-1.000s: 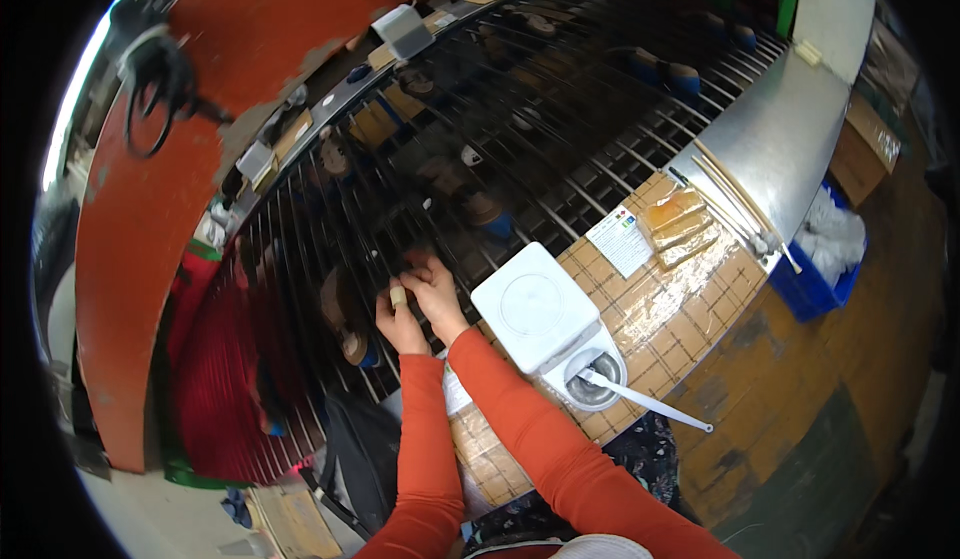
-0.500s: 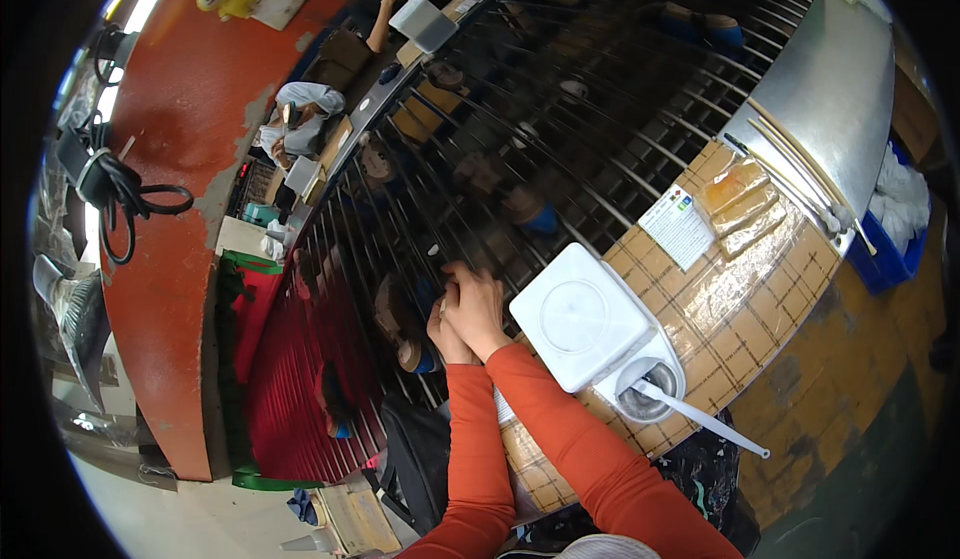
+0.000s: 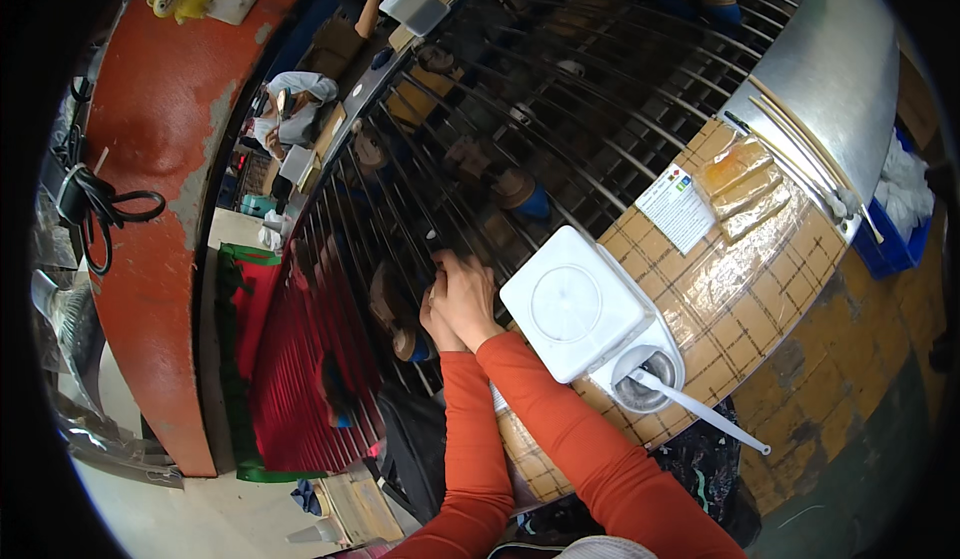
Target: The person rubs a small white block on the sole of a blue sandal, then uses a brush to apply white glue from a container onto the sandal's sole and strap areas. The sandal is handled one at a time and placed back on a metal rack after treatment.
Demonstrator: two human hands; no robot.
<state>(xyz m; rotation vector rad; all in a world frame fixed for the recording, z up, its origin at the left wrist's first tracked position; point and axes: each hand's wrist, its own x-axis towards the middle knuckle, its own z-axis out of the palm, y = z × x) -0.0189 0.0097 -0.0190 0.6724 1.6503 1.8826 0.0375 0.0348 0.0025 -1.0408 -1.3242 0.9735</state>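
Both my hands are clasped together over the near edge of the rack of metal bars (image 3: 560, 164). My right hand (image 3: 468, 297) is folded over my left hand (image 3: 436, 325), with fingers closed. Nothing shows between them, though the left fingers are mostly hidden. Just left of them, a brown shoe (image 3: 385, 304) with a blue part lies among the dark bars. To the right stands a white square plastic container (image 3: 574, 304). Next to it, a round metal cup (image 3: 650, 387) holds a white-handled tool (image 3: 712, 417), whose working end I cannot make out.
Under the container is a board covered in checked brown paper (image 3: 735, 324), with a printed sheet (image 3: 676, 209) and thin wooden sticks (image 3: 797, 139). A blue bin (image 3: 893, 244) of white cloth stands at right. More shoes (image 3: 520, 196) lie on the rack. Two people work at far left.
The view has shifted slightly, so the surroundings at left sit a little further left. My hands stay clasped in the same place beside the container.
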